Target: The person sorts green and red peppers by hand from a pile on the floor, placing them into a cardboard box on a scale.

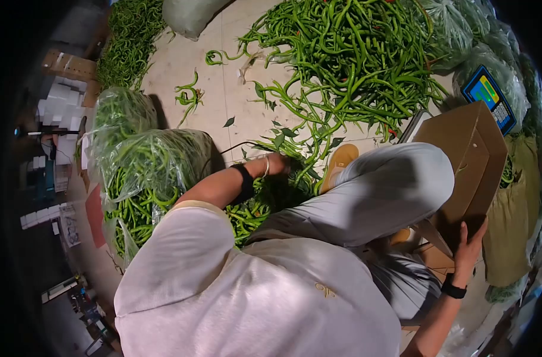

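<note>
My left hand [277, 163] reaches down among long green chili peppers [298, 178] on the floor in front of me. Its fingers are mostly hidden, so I cannot make out what it holds. On the right, my right hand [470, 247] grips the near edge of an open brown cardboard box [461, 140], which stands tilted beside my knee. The box's inside shows only in part. A large heap of green chili peppers [354, 53] spreads across the floor ahead, with loose peppers and leaves trailing toward my left hand.
Clear plastic bags of chili peppers [158, 160] stand at the left. A blue device with a lit screen and keypad [490, 98] sits behind the box. An olive sack [512, 220] lies at the far right. Another pepper pile [128, 41] and a pale sack [193, 13] are farther back.
</note>
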{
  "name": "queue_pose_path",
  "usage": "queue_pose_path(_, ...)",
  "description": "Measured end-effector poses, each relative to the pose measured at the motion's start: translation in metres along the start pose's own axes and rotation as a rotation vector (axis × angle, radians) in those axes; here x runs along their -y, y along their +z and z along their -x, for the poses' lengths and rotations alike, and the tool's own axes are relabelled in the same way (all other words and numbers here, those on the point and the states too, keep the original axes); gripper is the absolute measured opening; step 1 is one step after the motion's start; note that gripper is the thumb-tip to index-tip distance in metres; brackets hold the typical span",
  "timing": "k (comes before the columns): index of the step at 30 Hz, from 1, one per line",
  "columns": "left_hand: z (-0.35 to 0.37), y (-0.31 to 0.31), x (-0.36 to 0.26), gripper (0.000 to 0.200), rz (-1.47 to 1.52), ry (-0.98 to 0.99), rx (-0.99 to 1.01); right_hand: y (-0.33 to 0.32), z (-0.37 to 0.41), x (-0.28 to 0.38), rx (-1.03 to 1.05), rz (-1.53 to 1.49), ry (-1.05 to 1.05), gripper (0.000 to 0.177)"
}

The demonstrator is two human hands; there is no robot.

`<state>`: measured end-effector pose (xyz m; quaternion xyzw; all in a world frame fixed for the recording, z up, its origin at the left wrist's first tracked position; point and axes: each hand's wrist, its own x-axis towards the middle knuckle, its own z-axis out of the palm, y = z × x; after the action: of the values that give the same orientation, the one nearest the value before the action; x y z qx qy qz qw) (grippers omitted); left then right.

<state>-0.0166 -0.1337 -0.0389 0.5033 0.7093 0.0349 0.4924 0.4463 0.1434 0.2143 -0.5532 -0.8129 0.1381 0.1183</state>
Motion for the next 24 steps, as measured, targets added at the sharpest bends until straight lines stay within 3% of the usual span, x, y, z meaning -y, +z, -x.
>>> queue_pose_path(1, -0.013, -0.004, 0.003, 0.033, 0.250, -0.177, -0.199, 0.005, 0.000, 0.003, 0.013, 0.007, 0.003, 0.063)
queue_pose_path(5, -0.077, -0.056, 0.011, 0.023, 0.053, -0.207, -0.618, 0.012, 0.002, 0.012, -0.060, 0.032, 0.029, 0.061)
queue_pose_path(9, -0.126, -0.095, 0.026, 0.029, -0.255, -0.435, -0.596, 0.016, -0.004, 0.015, -0.069, 0.033, 0.095, 0.059)
queue_pose_path(12, -0.154, -0.107, 0.035, 0.029, -0.499, -0.503, -0.607, 0.019, -0.009, 0.025, -0.078, -0.008, 0.189, 0.057)
queue_pose_path(15, -0.174, -0.117, 0.052, 0.032, -0.671, -0.511, -0.480, 0.024, -0.010, 0.022, -0.077, 0.031, 0.210, 0.058)
queue_pose_path(21, -0.154, -0.133, 0.067, 0.032, -0.769, -0.299, -0.434, 0.026, -0.017, 0.031, -0.037, 0.056, 0.307, 0.060)
queue_pose_path(22, -0.147, -0.133, 0.065, 0.030, -0.789, -0.198, -0.595, 0.026, -0.017, 0.032, -0.048, 0.023, 0.317, 0.060)
queue_pose_path(23, -0.144, -0.131, 0.061, 0.030, -0.793, -0.209, -0.592, 0.028, -0.017, 0.034, -0.060, -0.014, 0.329, 0.059)
queue_pose_path(24, -0.140, -0.131, 0.048, 0.030, -0.569, -0.124, -0.569, 0.027, -0.018, 0.037, -0.035, 0.002, 0.327, 0.060)
